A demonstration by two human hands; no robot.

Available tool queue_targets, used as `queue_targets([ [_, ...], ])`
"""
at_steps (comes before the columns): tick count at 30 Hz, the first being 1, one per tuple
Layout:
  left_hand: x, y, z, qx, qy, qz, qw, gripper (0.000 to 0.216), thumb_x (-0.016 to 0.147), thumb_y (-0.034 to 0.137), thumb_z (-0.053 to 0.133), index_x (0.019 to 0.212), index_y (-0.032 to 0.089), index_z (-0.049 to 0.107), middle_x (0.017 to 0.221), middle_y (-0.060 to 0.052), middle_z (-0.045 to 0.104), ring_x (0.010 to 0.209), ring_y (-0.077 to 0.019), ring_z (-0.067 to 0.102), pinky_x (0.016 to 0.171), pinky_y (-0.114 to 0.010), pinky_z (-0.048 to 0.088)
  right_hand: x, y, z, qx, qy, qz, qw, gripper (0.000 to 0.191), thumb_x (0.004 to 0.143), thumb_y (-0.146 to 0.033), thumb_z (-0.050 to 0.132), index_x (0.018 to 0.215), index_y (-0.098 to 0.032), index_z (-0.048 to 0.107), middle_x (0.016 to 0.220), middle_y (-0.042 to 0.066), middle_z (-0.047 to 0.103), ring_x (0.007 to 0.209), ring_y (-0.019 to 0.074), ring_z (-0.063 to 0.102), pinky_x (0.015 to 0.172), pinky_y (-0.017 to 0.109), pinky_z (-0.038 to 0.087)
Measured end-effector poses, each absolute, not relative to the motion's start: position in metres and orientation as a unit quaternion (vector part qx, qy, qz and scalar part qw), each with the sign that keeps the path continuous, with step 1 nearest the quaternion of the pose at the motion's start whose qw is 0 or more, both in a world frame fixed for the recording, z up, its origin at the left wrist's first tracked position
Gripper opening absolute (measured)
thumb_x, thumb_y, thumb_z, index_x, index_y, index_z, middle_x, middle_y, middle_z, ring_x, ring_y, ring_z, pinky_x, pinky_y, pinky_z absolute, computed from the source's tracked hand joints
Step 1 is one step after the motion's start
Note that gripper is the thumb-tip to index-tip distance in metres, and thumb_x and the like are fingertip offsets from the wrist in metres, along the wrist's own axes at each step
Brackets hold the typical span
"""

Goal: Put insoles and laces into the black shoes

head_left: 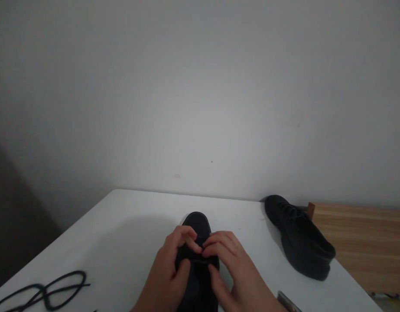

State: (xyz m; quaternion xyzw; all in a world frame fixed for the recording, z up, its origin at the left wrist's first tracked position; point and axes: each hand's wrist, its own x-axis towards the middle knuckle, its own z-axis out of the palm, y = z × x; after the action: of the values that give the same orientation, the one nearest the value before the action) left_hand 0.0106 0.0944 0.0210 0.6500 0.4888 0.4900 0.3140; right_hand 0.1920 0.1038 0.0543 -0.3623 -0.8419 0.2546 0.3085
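A black shoe (197,221) rests on the white table, toe pointing toward the wall. My left hand (175,264) curls over its left side, thumb and fingers closed on the upper. From the other side my right hand (230,264) grips the upper too, its fingertips almost meeting those of the left over the lacing area. Whether a lace end is pinched between the fingertips is hidden. At the lower left lies a loose black shoelace (65,289) in loops.
A second black shoe (297,238), with laces in it, stands at the table's right edge. Close to my right wrist is part of a metallic object (287,301). The white table (121,208) meets a grey wall; a wooden board (365,247) is beyond it on the right.
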Motion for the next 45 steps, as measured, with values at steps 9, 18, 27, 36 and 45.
queue_targets([
  [9,-0.024,0.073,0.054,0.773,0.458,0.412,0.15,0.048,0.078,0.004,0.045,0.119,0.026,0.056,0.123,-0.006,0.061,0.121,-0.0239,0.052,0.108,-0.039,0.039,0.204,0.112,0.035,-0.307,-0.902,0.112,0.282,0.042,0.077,0.001,0.046,0.109,-0.025,0.054,0.117,0.009,0.055,0.115,0.0277,0.049,0.094,0.046,0.047],
  [18,-0.192,0.023,-0.004,0.715,0.666,0.213,0.022,0.056,0.06,0.029,0.08,0.115,0.033,0.069,0.117,-0.006,0.069,0.11,-0.0344,0.06,0.098,-0.044,0.046,0.198,0.112,0.035,-0.298,-0.901,0.091,0.301,0.04,0.081,0.001,0.043,0.112,-0.024,0.05,0.115,0.009,0.056,0.113,0.0243,0.052,0.092,0.041,0.05],
  [27,-0.186,0.019,-0.036,0.732,0.64,0.234,0.019,0.025,0.085,0.034,0.054,0.096,0.036,0.076,0.097,-0.001,0.075,0.091,-0.0248,0.069,0.083,-0.028,0.054,0.195,0.107,0.041,-0.304,-0.9,0.104,0.295,0.036,0.085,0.0,0.042,0.112,-0.024,0.049,0.115,0.009,0.055,0.114,0.0234,0.051,0.094,0.04,0.05],
  [36,-0.168,0.048,-0.027,0.783,0.596,0.175,-0.026,0.026,0.086,0.018,0.046,0.081,0.026,0.07,0.083,-0.002,0.071,0.077,-0.0225,0.068,0.073,-0.031,0.054,0.194,0.107,0.043,-0.296,-0.899,0.098,0.306,0.034,0.085,0.0,0.043,0.11,-0.022,0.051,0.116,0.01,0.054,0.109,0.0239,0.053,0.089,0.04,0.051],
  [45,-0.071,0.082,0.084,0.79,0.468,0.393,0.048,0.013,0.087,0.015,0.054,0.086,0.024,0.063,0.079,0.002,0.065,0.071,-0.0133,0.063,0.065,-0.02,0.05,0.164,0.103,0.075,-0.302,-0.801,0.341,0.389,0.025,0.086,-0.011,0.061,0.106,-0.026,0.061,0.105,0.003,0.061,0.1,0.0182,0.059,0.087,0.03,0.048],
])
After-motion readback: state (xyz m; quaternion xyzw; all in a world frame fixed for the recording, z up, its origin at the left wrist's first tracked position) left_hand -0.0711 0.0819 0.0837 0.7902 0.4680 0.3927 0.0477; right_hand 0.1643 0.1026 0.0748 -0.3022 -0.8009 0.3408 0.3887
